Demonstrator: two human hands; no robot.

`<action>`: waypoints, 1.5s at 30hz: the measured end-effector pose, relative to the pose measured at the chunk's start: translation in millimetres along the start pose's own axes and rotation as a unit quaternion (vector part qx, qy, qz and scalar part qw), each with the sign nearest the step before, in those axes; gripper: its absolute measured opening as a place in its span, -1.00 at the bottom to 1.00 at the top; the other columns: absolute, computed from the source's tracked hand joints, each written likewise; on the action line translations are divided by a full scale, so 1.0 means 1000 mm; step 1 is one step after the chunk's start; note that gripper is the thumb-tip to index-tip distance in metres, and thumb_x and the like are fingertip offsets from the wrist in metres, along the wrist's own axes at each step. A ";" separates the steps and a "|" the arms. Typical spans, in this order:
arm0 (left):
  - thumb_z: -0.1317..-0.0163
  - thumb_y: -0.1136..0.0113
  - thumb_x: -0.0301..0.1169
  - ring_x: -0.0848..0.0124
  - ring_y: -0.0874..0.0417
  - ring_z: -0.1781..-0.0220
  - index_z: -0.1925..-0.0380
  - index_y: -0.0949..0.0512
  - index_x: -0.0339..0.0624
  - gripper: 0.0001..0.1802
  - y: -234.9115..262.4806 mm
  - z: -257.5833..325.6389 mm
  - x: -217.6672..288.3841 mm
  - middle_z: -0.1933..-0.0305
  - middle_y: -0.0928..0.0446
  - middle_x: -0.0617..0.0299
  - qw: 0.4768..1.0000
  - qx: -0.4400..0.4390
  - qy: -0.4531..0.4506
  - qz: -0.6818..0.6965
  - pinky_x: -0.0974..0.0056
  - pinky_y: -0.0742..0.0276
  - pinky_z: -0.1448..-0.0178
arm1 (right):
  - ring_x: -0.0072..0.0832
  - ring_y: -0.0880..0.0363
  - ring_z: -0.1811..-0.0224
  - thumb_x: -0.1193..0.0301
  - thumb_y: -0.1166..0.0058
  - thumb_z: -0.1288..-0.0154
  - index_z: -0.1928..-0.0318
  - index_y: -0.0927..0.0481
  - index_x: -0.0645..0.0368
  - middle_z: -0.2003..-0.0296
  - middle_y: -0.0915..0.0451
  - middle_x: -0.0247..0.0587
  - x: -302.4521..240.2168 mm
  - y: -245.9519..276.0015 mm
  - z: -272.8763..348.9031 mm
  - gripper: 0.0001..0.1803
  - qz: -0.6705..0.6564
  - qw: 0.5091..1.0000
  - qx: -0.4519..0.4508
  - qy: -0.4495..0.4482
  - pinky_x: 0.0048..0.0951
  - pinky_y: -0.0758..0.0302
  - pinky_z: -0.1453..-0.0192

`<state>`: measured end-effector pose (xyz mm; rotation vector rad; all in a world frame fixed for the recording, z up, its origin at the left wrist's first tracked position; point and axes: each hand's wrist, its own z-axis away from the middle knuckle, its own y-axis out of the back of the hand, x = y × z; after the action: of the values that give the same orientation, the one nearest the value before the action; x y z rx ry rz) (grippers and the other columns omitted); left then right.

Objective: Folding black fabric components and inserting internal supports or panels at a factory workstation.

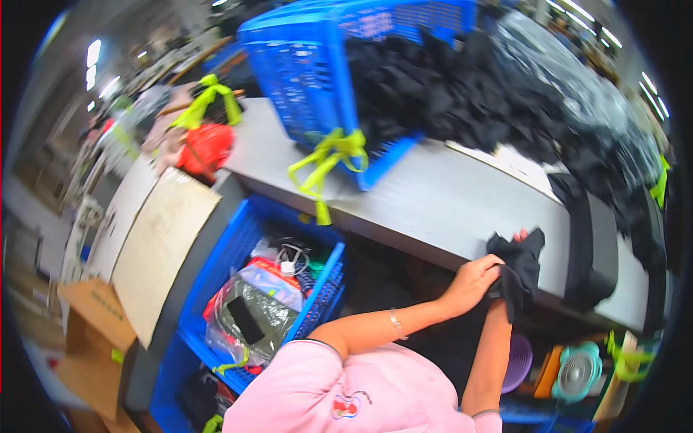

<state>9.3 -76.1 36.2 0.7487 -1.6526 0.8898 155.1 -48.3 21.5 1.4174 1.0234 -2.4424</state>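
A piece of black cloth (516,263) is bunched around my right hand near the front edge of the grey table. My left hand (473,283) pinches the cloth at its left side, near the right wrist. Only the fingertips of my right hand (520,235) show past the far end of the cloth; its palm and the rest of its fingers are covered. Beyond the hands, a large heap of black cloth (462,86) spills out of a tipped blue plastic basket (296,86) onto the table.
A clear plastic bag (577,86) lies over the heap. A black padded block (592,252) stands right of my hands. At left, a blue crate (209,289) holds bagged items and a phone (245,320), near an open cardboard box (97,346). A teal fan (577,372) sits lower right.
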 end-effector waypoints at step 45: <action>-0.46 -0.14 -0.25 0.52 -0.59 -0.12 -0.05 -0.59 -0.28 -0.65 0.042 0.059 -0.009 -0.13 -0.60 0.24 0.782 -0.278 0.321 0.457 0.30 -0.55 -0.19 | -0.66 -0.36 0.40 0.23 -0.04 -0.51 0.40 -0.51 0.23 0.49 -0.41 -0.46 -0.008 0.063 0.095 -0.64 0.313 0.901 -0.265 0.141 -0.55 -0.33 0.29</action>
<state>-53.3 -104.2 10.8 -0.7993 -1.4596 1.0464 118.9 -156.4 27.6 1.5913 0.9748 -1.4029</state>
